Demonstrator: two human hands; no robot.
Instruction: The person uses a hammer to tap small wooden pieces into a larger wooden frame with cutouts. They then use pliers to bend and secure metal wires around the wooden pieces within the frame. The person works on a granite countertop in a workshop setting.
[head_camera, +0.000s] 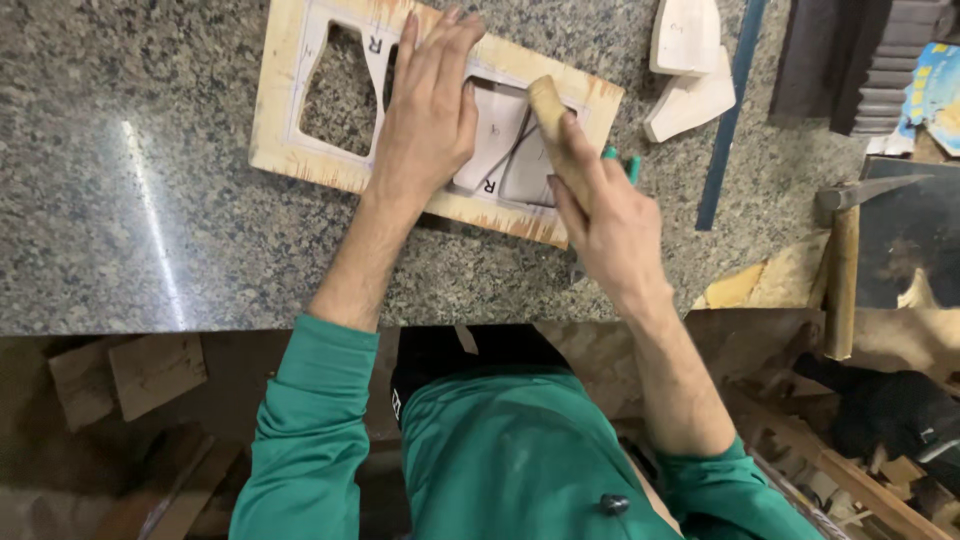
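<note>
Fingers (440, 45) of the left hand (425, 120) were spread flat on the wooden template (290, 120); the right hand (610, 215) was closed around a wooden-handled tool (550, 110).

Grey pieces (505, 140) were seen seated in the right cut-out at upper centre, the left cut-out left open to the speckled granite surface (150, 230). Pale cut shapes (690, 70) and a hammer (845, 260) were noted at right, wood scraps on the floor below.

place: craft workshop, cutting bench
bench: speckled granite slab (150, 200)
tooling: wooden cutting template (290, 100), hammer (842, 260), metal straightedge (730, 110)
stock: pale cut pieces (690, 70), dark sheet stack (850, 60)
floor: offcuts and wood scraps (130, 370) under bench
</note>
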